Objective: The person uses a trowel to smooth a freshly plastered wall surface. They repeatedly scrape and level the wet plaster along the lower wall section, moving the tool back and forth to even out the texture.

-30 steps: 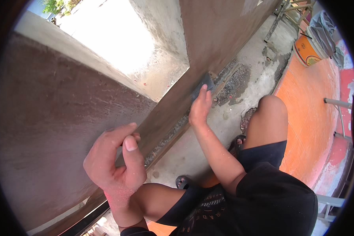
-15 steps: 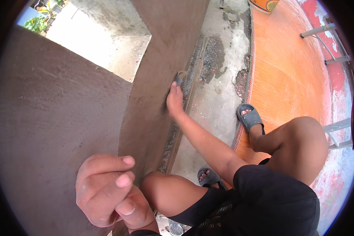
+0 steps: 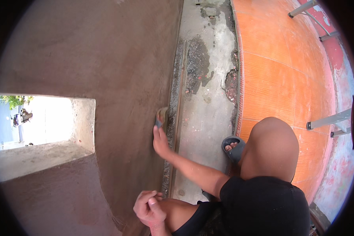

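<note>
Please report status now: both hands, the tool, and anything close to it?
Left hand half curled, nothing seen in it. Right hand holding grey tool at brown wall. Grey grit along wall's foot.

Floor, in two parts. Item: bare grey concrete strip (image 3: 204,137), stained. Along its left edge, grey grit (image 3: 176,76) and a long, narrow brown batten (image 3: 181,86), running lengthwise. Beside the batten, a dark grainy patch (image 3: 197,59). At the strip's right edge, a crumbled, reddish-brown patch (image 3: 231,86). Item: orange tiles (image 3: 267,86), pale-jointed; near their right edge, grey metal legs (image 3: 329,119). At the tiles' left edge, my dark grey sandal (image 3: 232,148), foot inside.
</note>
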A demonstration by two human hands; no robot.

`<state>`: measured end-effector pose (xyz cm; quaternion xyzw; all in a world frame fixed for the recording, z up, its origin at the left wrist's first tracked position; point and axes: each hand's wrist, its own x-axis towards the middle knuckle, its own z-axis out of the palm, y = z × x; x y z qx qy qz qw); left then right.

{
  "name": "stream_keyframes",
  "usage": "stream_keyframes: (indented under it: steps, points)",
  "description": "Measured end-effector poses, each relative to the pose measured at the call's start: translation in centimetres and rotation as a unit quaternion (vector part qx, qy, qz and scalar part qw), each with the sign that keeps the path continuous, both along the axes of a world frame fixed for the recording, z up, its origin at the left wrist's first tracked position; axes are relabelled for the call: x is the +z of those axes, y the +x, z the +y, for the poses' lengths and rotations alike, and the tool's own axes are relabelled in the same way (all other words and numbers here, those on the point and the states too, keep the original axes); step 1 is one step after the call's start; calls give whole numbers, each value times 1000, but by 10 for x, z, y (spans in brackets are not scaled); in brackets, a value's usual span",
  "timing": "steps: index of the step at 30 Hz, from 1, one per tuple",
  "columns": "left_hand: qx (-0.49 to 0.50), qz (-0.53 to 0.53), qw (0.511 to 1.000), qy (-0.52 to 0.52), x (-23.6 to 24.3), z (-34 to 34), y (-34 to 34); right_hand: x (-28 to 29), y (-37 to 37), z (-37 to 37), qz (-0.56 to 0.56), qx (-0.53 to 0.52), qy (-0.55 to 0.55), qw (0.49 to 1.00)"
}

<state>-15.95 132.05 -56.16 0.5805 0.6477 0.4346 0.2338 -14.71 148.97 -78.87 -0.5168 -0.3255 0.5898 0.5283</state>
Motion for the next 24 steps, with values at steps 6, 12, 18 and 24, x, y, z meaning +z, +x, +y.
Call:
stream_keyframes:
  steps: [6, 12, 18, 24]
  points:
    - [-31, 40, 982, -185, -86, 14, 14, -96, -8, 54, 31, -72, -28, 997]
    - [62, -67, 959, -270, -96, 38, 8, -38, 23, 63, 25, -11, -66, 997]
    - [54, -58, 961, -265, -102, 44, 15, 9, -4, -14, -6, -10, -42, 999]
    - [86, -76, 962, -250, -91, 41, 13, -59, 26, 100, 23, -12, -71, 997]
